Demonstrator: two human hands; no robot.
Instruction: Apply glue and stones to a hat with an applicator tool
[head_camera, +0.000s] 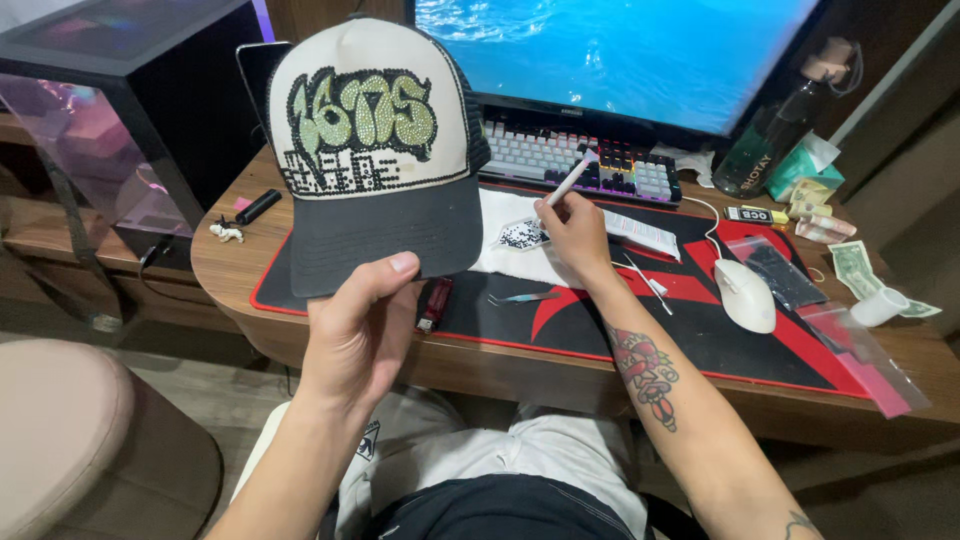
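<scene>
Evidently mid-decoration, the left hand (362, 330) pinches the dark brim of the rhinestone cap (372, 140) at upper left of the frame, while the right hand (573, 232) at centre grips a white applicator pen (570, 180) over the small gem tray (521, 235); next comes careful stone pickup.

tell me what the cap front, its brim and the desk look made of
Cap front: cream fabric panel, probably foam-backed, studded with glossy green and black rhinestones that catch the light. Brim: matte dark grey cloth, faint stitch rows. Desk: brown wood or wood-look laminate, grain visible, rounded edge. The left hand holds the brim.
</scene>
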